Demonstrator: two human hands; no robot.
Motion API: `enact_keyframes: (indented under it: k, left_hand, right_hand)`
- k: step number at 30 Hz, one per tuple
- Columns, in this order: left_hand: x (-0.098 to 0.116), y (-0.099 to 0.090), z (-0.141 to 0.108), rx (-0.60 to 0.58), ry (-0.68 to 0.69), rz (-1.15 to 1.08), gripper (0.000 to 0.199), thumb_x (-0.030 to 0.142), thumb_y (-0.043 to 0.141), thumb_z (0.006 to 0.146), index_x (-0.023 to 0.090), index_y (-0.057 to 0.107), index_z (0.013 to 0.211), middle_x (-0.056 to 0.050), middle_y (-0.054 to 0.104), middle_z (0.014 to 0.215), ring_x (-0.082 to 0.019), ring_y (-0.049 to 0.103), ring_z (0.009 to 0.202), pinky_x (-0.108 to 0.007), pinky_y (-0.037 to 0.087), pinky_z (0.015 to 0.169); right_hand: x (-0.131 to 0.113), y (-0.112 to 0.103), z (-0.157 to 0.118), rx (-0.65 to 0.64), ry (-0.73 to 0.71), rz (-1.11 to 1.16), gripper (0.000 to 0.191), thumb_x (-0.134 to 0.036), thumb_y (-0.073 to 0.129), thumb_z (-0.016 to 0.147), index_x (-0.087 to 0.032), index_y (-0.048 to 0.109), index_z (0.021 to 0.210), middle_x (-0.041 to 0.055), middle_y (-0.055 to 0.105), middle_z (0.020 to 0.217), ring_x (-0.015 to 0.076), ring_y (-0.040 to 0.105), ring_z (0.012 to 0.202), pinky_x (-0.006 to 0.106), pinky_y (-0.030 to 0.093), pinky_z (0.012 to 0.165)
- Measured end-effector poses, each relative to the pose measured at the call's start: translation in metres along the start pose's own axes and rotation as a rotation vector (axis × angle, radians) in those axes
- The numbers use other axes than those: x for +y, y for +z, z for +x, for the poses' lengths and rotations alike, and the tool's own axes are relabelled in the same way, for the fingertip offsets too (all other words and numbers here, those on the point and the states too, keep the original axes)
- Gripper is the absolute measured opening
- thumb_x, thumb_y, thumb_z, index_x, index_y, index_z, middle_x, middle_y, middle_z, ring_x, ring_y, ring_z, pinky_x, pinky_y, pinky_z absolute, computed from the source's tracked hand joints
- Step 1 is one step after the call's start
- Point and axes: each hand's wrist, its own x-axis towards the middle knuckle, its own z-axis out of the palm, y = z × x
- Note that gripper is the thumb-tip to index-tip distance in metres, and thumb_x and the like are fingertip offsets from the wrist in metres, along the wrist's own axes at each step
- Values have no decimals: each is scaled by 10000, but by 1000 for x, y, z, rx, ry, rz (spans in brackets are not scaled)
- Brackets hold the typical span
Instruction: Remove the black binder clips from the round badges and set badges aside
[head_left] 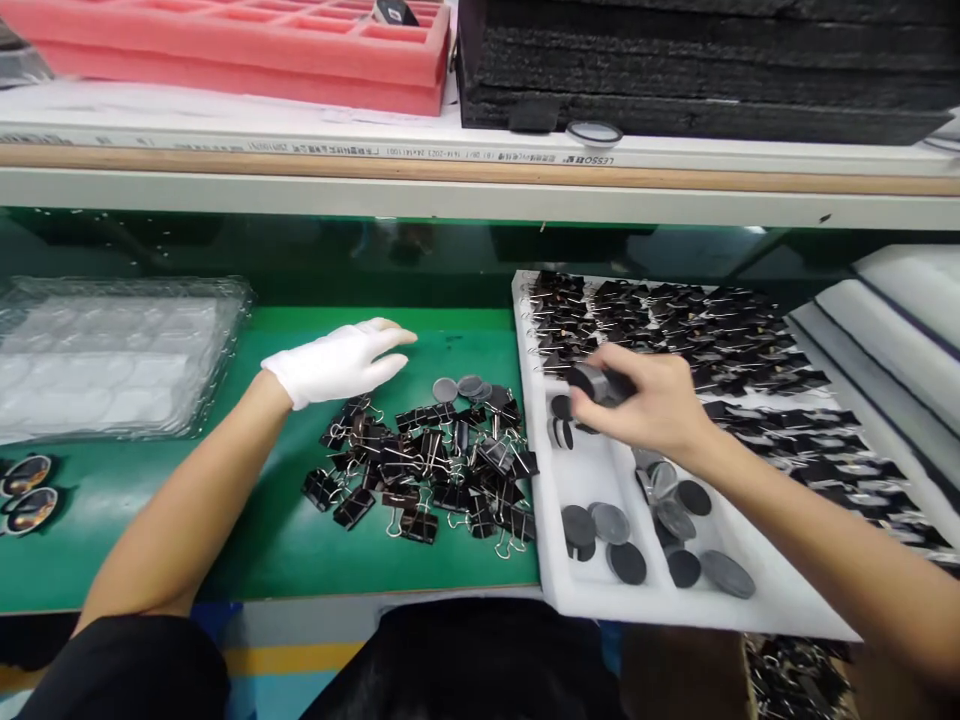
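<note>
My left hand (341, 362), in a white glove, hovers over the green mat with its fingers apart and nothing in them. Below and to its right lies a loose pile of black binder clips (435, 465). Several grey discs (445, 389) rest at the pile's back edge. My bare right hand (637, 400) grips a dark round piece (587, 381) between thumb and fingers, above the white foam tray (559, 590). Black and grey discs (628, 563) lie in the tray's front compartments. Rows of clips (660, 310) fill its back and right parts.
Clear plastic trays (120, 360) are stacked at the left, with two round framed pieces (30, 508) in front. A shelf edge (300, 190) crosses the back, bearing pink foam (360, 65) and black foam (675, 80). White foam sheets (900, 330) stand at the right.
</note>
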Motion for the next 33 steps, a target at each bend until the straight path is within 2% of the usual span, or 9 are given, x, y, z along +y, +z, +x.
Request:
enact_keyframes:
  k: [4, 9, 13, 17, 19, 22, 24, 28, 33]
  left_hand:
    - [8, 8, 5, -27, 101, -20, 593, 497, 299, 1055, 230, 507, 1542, -90, 541, 1571, -284, 547, 1400, -411, 423, 1193]
    - [10, 7, -5, -4, 92, -24, 578, 477, 310, 1056, 220, 504, 1536, -95, 555, 1555, -291, 546, 1400, -420, 423, 1189]
    - [15, 10, -3, -10, 121, -118, 584, 491, 306, 1062, 221, 487, 1547, -88, 530, 1591, -274, 510, 1448, -408, 382, 1232]
    - [28, 21, 13, -27, 252, -342, 593, 497, 270, 1082, 221, 419, 1585, -80, 482, 1645, -247, 472, 1494, -390, 359, 1261]
    - [35, 23, 18, -49, 237, -392, 591, 492, 283, 1078, 211, 412, 1582, -94, 491, 1638, -256, 496, 1476, -400, 386, 1246]
    - [46, 22, 15, 10, 120, -311, 563, 462, 376, 1045, 197, 459, 1535, -124, 539, 1578, -282, 536, 1429, -423, 437, 1198]
    - [54, 21, 10, 26, 117, -220, 535, 450, 454, 1015, 214, 507, 1492, -124, 578, 1508, -288, 594, 1346, -422, 485, 1132]
    - [67, 21, 4, -11, 144, -90, 446, 451, 514, 998, 242, 604, 1381, -106, 636, 1333, -268, 683, 1119, -387, 542, 961]
    - [83, 18, 13, -21, 107, -4, 359, 506, 625, 937, 257, 714, 1179, -80, 642, 1199, -247, 689, 985, -344, 527, 835]
  right_hand:
    - [-31, 35, 56, -154, -170, 73, 166, -390, 583, 798, -233, 546, 758, -9, 577, 638, 142, 497, 584, 283, 362, 595]
    - [-57, 70, 65, -328, -270, 108, 164, -375, 596, 791, -220, 546, 772, -15, 538, 680, 129, 403, 594, 284, 276, 582]
    - [-55, 74, 59, -423, -240, 174, 144, -350, 593, 835, -210, 571, 810, 16, 585, 780, 155, 474, 678, 294, 341, 636]
    - [-40, 79, 57, -481, -194, 392, 181, -311, 573, 877, -186, 660, 974, 82, 696, 1010, 217, 627, 919, 350, 474, 849]
    - [-33, 82, 57, -452, -99, 442, 228, -258, 557, 889, -181, 685, 1061, 96, 723, 1122, 231, 655, 1016, 381, 480, 943]
    - [-27, 83, 58, -443, 31, 441, 228, -191, 531, 917, -182, 708, 1059, 83, 753, 1138, 231, 675, 1044, 380, 479, 965]
    - [-27, 82, 59, -460, 56, 438, 226, -192, 509, 959, -185, 719, 1043, 77, 763, 1122, 228, 684, 1039, 369, 485, 955]
    - [-28, 78, 55, -477, 10, 450, 265, -272, 475, 1034, -195, 719, 1103, 82, 763, 1147, 237, 692, 1055, 371, 499, 956]
    - [-25, 76, 48, -479, -54, 451, 349, -303, 394, 1070, -190, 699, 1196, 111, 742, 1244, 265, 682, 1151, 418, 494, 1039]
